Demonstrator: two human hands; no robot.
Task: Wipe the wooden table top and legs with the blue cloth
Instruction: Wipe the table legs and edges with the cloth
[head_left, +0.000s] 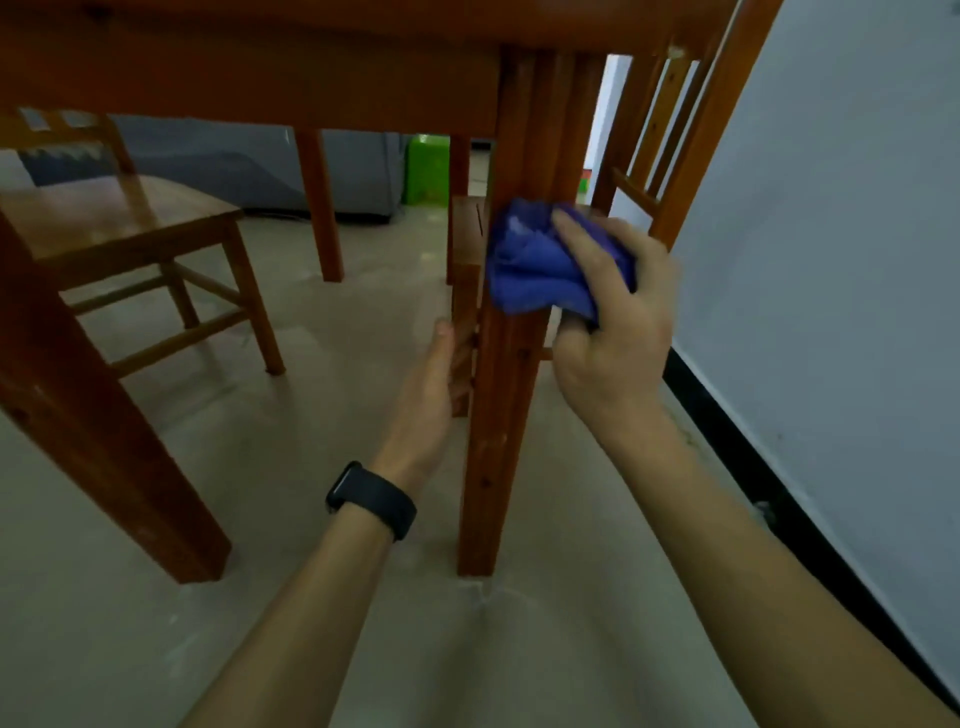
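I look from low down under the wooden table (249, 78). Its near right leg (498, 415) runs from the apron to the floor. My right hand (613, 322) grips the bunched blue cloth (535, 260) and presses it against the upper half of that leg. My left hand (431, 395), with a black band on the wrist, lies flat against the leg's left side lower down, fingers hidden behind the wood. Another table leg (104, 415) slants across the left foreground.
A wooden chair (135, 234) stands at the left under the table. A second chair (675, 130) leans behind the leg near the white wall (831, 260) at the right. A green bin (426, 171) and grey sofa sit far back. The floor is pale concrete.
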